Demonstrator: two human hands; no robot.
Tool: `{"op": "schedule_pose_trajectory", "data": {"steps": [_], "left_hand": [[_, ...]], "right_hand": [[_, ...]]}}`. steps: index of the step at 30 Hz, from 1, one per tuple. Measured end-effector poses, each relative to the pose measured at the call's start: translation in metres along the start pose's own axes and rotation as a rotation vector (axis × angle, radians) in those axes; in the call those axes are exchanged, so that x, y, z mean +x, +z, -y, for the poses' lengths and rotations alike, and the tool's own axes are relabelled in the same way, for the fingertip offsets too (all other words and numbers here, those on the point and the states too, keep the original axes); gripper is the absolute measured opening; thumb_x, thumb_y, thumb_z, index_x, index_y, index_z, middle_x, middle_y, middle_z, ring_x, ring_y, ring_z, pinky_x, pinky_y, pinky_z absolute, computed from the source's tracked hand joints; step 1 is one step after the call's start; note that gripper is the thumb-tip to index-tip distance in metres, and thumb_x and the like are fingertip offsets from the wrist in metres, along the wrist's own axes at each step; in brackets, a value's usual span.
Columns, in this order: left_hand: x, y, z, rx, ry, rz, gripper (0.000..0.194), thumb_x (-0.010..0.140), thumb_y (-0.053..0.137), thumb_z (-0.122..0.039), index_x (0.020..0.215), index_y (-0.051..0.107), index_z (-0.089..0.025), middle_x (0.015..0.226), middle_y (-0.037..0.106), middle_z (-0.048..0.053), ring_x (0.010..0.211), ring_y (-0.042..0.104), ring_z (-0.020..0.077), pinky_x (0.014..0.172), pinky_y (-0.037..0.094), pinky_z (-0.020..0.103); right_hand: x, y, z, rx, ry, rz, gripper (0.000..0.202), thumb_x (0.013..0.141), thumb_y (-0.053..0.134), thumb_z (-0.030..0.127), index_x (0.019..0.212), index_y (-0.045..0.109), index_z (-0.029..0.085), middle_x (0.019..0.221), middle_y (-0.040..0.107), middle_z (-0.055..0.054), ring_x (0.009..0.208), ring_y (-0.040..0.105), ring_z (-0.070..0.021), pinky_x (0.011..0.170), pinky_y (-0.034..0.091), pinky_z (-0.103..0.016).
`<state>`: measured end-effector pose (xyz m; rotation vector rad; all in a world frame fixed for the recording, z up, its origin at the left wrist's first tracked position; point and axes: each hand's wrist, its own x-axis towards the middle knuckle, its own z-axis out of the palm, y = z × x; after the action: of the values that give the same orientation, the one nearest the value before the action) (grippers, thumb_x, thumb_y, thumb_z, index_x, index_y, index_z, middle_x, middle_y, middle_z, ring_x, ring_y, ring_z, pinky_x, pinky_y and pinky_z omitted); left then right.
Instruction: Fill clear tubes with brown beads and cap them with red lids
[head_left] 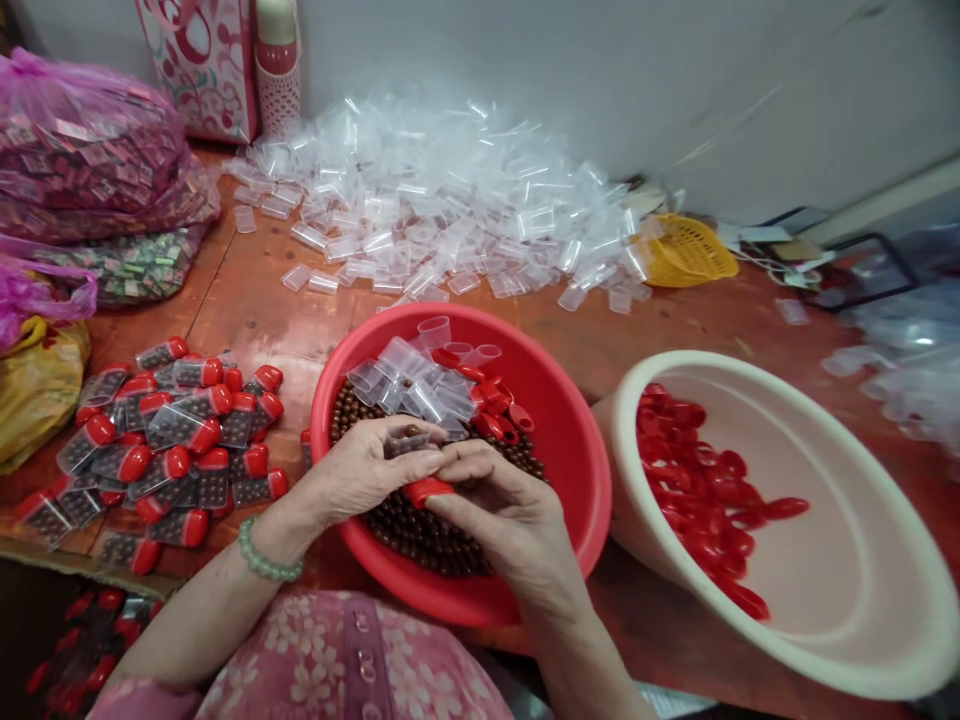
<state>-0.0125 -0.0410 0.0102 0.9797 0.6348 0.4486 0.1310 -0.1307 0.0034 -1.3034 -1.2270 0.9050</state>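
Over a red basin (592,480), my left hand (367,465) grips a clear plastic container (409,442) with brown balls in it. My right hand (502,510) pinches a red cap (427,490) close against the container's end; whether the cap is seated on it is hidden by my fingers. Below both hands, the basin holds many brown balls (427,540). Empty clear containers (412,375) lie on the balls at the basin's far side, with loose red caps (499,400) to their right.
Filled, red-capped containers (187,430) are heaped at the left. A cream basin (840,520) with red caps leans at the right. Behind lies a large pile of clear containers (450,200), beside a yellow basket (686,250). Purple bags (90,150) and a flask (277,70) stand back left.
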Motion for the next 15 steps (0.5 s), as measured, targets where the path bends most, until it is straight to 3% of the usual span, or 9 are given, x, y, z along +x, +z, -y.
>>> {"op": "schedule_pose_trajectory", "data": {"steps": [4,7,11,15], "left_hand": [[-0.0018,-0.0008,-0.0028,0.008,-0.034,0.002,0.037,0.071,0.076,-0.027,0.102,0.063,-0.012,0.092,0.063,0.002,0.086,0.057,0.0122,0.083,0.042,0.026],[-0.0024,-0.0014,-0.0021,-0.041,-0.036,-0.024,0.043,0.066,0.080,-0.026,0.102,0.062,-0.013,0.086,0.060,-0.001,0.079,0.055,0.0102,0.078,0.043,0.026],[-0.0020,-0.0008,0.0005,-0.133,-0.061,-0.052,0.048,0.061,0.081,-0.021,0.104,0.060,-0.014,0.087,0.059,-0.002,0.076,0.055,0.0089,0.076,0.044,0.025],[-0.0005,0.0011,0.0001,-0.122,-0.065,-0.049,0.051,0.060,0.083,-0.023,0.104,0.060,-0.014,0.085,0.057,-0.003,0.073,0.054,0.0081,0.074,0.043,0.025]], "right_hand": [[-0.0037,0.0003,-0.0016,-0.207,-0.119,-0.071,0.019,0.076,0.073,0.012,0.089,0.068,0.025,0.092,0.066,-0.002,0.086,0.064,-0.0158,0.078,0.054,-0.030],[-0.0049,-0.0004,-0.0011,-0.232,-0.148,-0.066,0.021,0.077,0.073,0.010,0.090,0.068,0.026,0.095,0.065,-0.003,0.088,0.064,-0.0156,0.077,0.054,-0.030],[-0.0016,-0.0041,0.0001,-0.035,-0.022,0.004,0.013,0.078,0.074,0.018,0.087,0.069,0.024,0.101,0.065,-0.005,0.094,0.066,-0.0173,0.078,0.058,-0.029],[0.0023,-0.0087,0.0015,0.100,0.135,-0.006,0.014,0.075,0.077,0.024,0.084,0.066,0.022,0.089,0.066,-0.002,0.081,0.067,-0.0134,0.072,0.058,-0.025]]}}
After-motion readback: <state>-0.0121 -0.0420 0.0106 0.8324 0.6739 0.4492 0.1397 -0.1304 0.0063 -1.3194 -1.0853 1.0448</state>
